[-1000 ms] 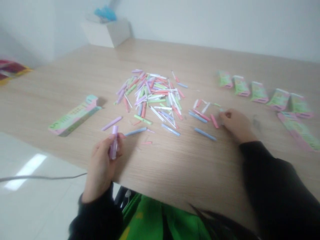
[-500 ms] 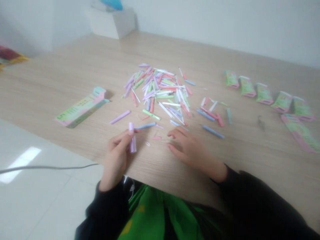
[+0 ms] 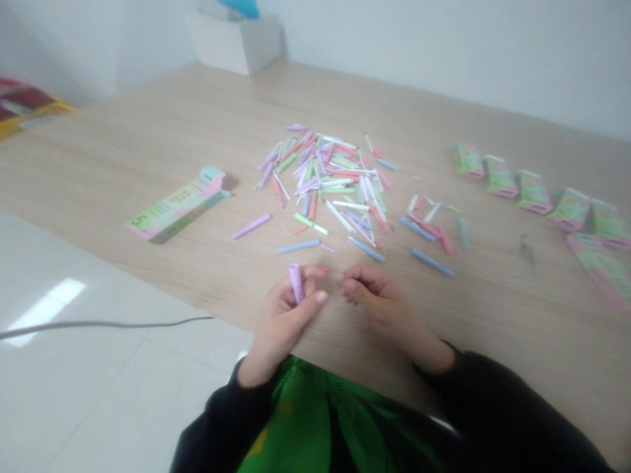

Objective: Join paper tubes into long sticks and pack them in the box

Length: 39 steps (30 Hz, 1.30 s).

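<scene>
Left hand moved in toward centre, fingers pinching a slightly tilted lilac paper tube, lower end hidden behind them. Right hand has drawn back from the strips to just beside it, its fingers curled, tips pressed together; cannot tell if they hold anything thin. Beyond, a loose pile of pastel paper strips on the desk; green-and-pink packets upper right.

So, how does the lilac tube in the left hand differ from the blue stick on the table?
The lilac tube sits tilted in the left hand; the blue stick lies flat on the table. The tube looks shorter and thicker than the stick. Both are pastel.
</scene>
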Each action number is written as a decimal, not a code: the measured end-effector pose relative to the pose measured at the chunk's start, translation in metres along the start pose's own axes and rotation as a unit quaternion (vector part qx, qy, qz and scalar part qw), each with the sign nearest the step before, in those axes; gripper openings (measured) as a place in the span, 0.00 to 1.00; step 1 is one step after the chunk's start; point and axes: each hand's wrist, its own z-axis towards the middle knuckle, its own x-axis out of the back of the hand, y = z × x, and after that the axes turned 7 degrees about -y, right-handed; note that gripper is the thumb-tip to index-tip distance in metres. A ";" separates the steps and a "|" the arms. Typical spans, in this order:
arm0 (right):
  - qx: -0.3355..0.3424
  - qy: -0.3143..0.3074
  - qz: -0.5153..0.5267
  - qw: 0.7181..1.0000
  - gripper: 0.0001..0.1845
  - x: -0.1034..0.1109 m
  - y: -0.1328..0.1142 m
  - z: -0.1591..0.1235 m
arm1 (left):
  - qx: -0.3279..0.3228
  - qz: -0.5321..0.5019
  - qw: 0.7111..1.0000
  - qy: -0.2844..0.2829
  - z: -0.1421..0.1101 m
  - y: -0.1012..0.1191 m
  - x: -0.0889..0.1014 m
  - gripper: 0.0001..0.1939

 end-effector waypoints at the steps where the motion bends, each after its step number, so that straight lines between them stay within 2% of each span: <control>1: 0.006 -0.007 0.032 0.999 0.14 -0.006 -0.002 0.000 | 0.005 -0.012 1.000 0.002 -0.001 -0.003 -0.006 0.18; 4: 0.000 -0.016 0.081 0.997 0.16 -0.020 -0.004 0.002 | 0.005 -0.087 0.996 0.006 -0.002 -0.007 -0.017 0.15; 7: -0.021 -0.039 0.071 0.997 0.18 -0.025 -0.003 0.007 | 0.002 -0.110 0.994 0.009 -0.002 -0.002 -0.013 0.12; 10: -0.006 -0.067 0.006 0.998 0.14 -0.014 -0.003 0.016 | -0.032 -0.076 0.994 0.068 -0.004 0.010 0.004 0.12; 12: 0.003 -0.047 -0.069 0.997 0.10 0.001 -0.002 0.026 | -0.054 -0.033 0.990 0.125 -0.003 0.017 0.018 0.13; 14: 0.013 -0.012 -0.162 0.987 0.07 0.018 -0.001 0.038 | -0.060 0.025 0.987 0.146 -0.001 0.022 0.029 0.12; 17: 0.055 0.016 -0.287 0.956 0.08 0.039 0.002 0.059 | -0.049 0.122 0.984 0.119 0.005 0.021 0.038 0.12; 19: 0.095 0.014 -0.347 0.933 0.10 0.045 0.004 0.071 | -0.046 0.187 0.977 0.092 0.009 0.019 0.037 0.13; 21: 0.118 -0.010 -0.394 0.911 0.09 0.045 0.006 0.079 | -0.055 0.231 0.969 0.066 0.011 0.017 0.036 0.13; 23: 0.107 -0.041 -0.436 0.893 0.07 0.040 0.008 0.085 | -0.063 0.243 0.966 0.053 0.011 0.016 0.035 0.12; 27: 0.074 -0.055 -0.476 0.875 0.06 0.029 0.015 0.090 | -0.061 0.230 0.969 0.062 0.011 0.015 0.039 0.12; 30: 0.077 -0.043 -0.479 0.873 0.07 0.027 0.016 0.090 | -0.063 0.230 0.969 0.066 0.011 0.016 0.040 0.12; 33: 0.082 -0.022 -0.475 0.876 0.06 0.028 0.006 0.080 | -0.067 0.240 0.967 0.057 0.010 0.017 0.035 0.11; 36: 0.104 0.019 -0.387 0.916 0.09 0.029 -0.017 0.056 | -0.058 0.211 0.975 0.022 0.007 0.016 0.023 0.12; 39: 0.124 0.050 -0.220 0.966 0.13 0.029 -0.041 0.026 | -0.051 0.160 0.986 -0.023 0.005 0.014 0.007 0.13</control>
